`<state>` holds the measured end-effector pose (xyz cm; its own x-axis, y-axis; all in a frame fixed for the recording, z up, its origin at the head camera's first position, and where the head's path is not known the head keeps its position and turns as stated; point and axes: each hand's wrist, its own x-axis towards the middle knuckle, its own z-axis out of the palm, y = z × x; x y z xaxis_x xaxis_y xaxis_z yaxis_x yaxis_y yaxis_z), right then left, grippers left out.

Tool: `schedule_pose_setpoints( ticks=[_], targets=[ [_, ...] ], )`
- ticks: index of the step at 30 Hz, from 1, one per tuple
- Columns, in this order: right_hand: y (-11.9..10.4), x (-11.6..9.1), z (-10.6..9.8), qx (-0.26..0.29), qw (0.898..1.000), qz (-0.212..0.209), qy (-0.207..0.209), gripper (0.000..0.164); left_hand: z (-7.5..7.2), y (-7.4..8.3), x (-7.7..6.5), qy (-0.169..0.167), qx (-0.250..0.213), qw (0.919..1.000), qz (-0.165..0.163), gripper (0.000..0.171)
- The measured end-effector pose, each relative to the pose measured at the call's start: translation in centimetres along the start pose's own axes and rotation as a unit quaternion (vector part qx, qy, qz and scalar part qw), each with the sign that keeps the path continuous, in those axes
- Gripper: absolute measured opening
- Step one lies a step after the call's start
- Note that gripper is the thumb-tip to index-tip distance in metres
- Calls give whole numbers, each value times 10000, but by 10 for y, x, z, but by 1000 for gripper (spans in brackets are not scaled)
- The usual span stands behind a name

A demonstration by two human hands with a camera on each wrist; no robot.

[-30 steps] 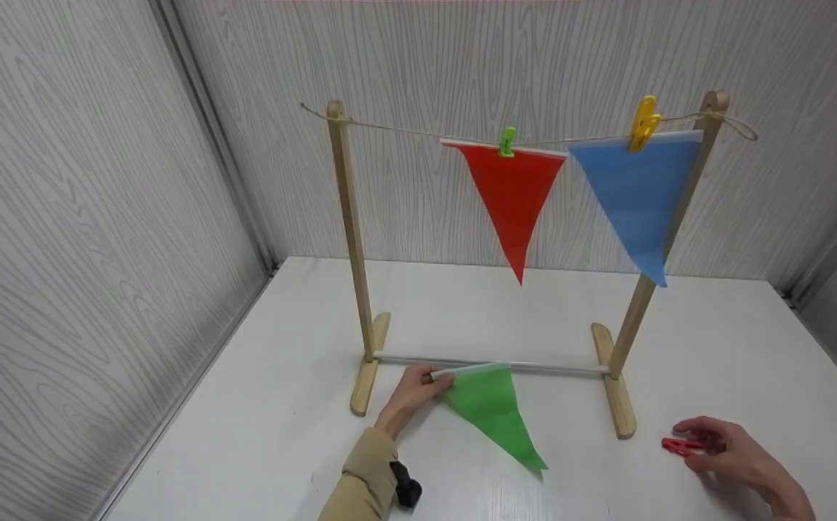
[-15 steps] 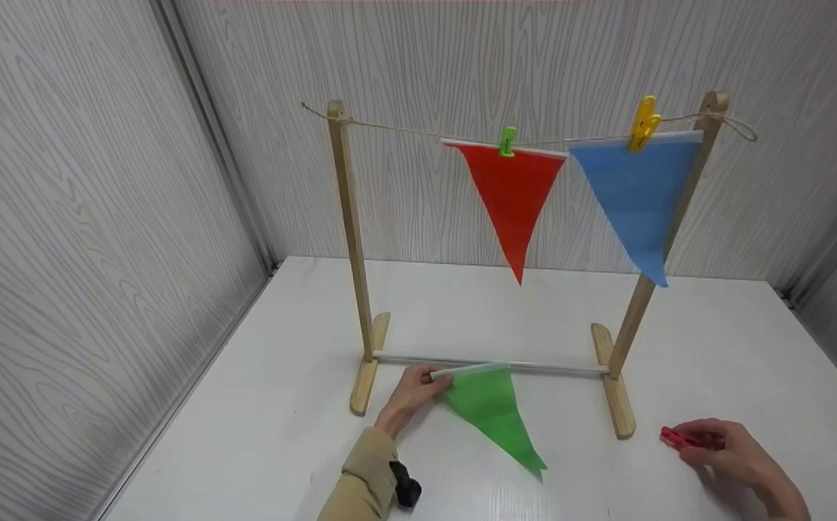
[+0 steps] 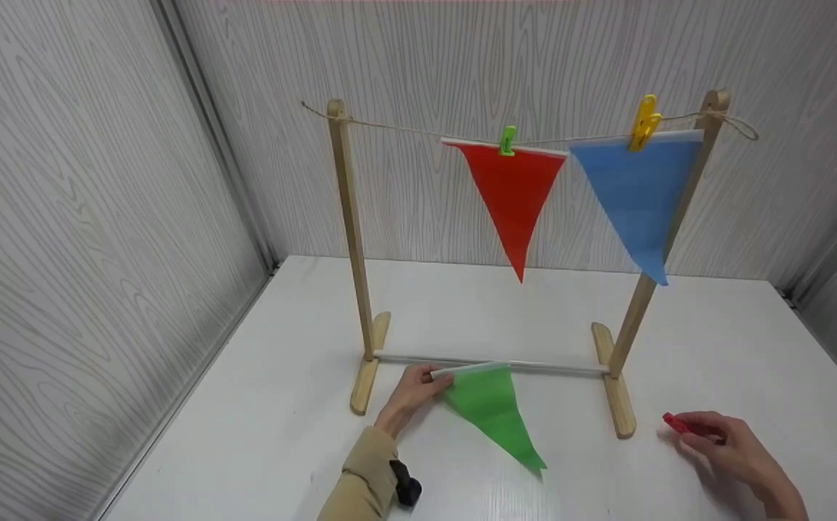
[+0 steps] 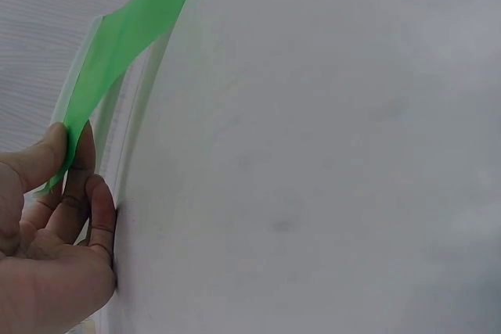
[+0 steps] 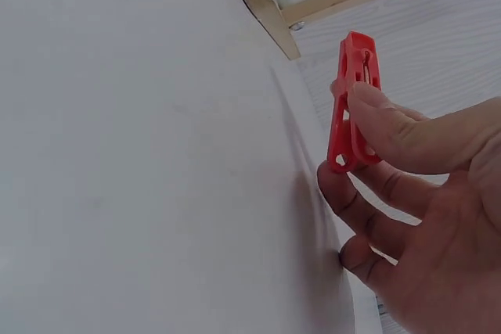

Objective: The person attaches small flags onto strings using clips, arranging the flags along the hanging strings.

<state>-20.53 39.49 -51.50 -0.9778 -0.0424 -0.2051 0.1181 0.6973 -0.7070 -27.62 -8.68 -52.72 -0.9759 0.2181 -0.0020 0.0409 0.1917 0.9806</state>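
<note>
My left hand [image 3: 412, 396] pinches the white-edged corner of a green pennant [image 3: 494, 405], thumb on one face and fingers behind. The pennant's tip trails toward the front of the table; in the left wrist view the green cloth [image 4: 129, 33] curves up from the thumb. At the right, my right hand [image 3: 733, 445] holds a red clothespin [image 5: 356, 103] between thumb and fingers, its jaw end pointing away from the palm. A red pennant [image 3: 516, 195] hangs from the string by a green clothespin [image 3: 507, 142], and a blue pennant [image 3: 639, 195] by a yellow clothespin [image 3: 644, 124].
A wooden stand with a left post [image 3: 349, 231] and a right post [image 3: 631, 318] carries the string [image 3: 396, 129]. A pale crossbar [image 3: 555, 367] joins its feet on the white table [image 3: 259, 405]. Wood-grain panels [image 3: 100, 217] enclose the back and sides.
The right hand has lifted the red clothespin slightly and turned it, so less of it shows past the fingers. The left hand and green pennant have stayed in place.
</note>
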Motion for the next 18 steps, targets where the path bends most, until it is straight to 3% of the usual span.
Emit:
schedule_pose_setpoints(
  ticks=[8,18],
  targets=[
    [-7,2,2,388,9992,21,66,66,0,3,-1,-9,-53,10000,1,28],
    [-18,6,12,1078,9936,-327,109,52,-1,1,-1,-58,-47,10000,-35,28]
  ],
)
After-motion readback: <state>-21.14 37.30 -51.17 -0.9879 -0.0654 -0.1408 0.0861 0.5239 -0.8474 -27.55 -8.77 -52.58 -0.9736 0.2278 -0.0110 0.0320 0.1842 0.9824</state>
